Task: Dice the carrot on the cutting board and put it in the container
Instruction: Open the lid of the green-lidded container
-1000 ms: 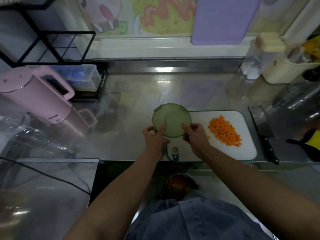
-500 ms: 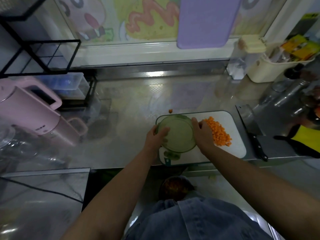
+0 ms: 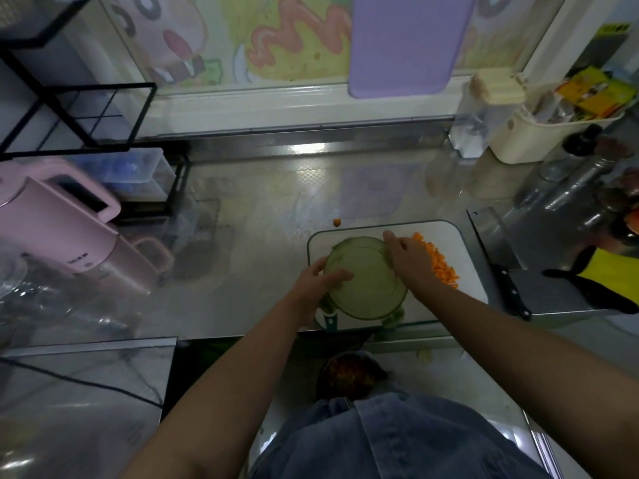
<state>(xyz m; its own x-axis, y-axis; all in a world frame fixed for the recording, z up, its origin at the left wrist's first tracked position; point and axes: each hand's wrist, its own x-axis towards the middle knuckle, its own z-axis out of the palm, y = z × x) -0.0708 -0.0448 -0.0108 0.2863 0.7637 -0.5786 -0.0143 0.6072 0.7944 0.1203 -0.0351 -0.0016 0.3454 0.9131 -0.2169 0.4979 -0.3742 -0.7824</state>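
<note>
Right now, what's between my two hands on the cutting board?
The green container, in the head view; the left hand holds its left rim and the right hand its right side.

A single head-worn wide-angle camera is looking forward and steeply down from close range, centring the cutting board (image 3: pixel 465 245) on the counter (image 3: pixel 262 257).
</note>
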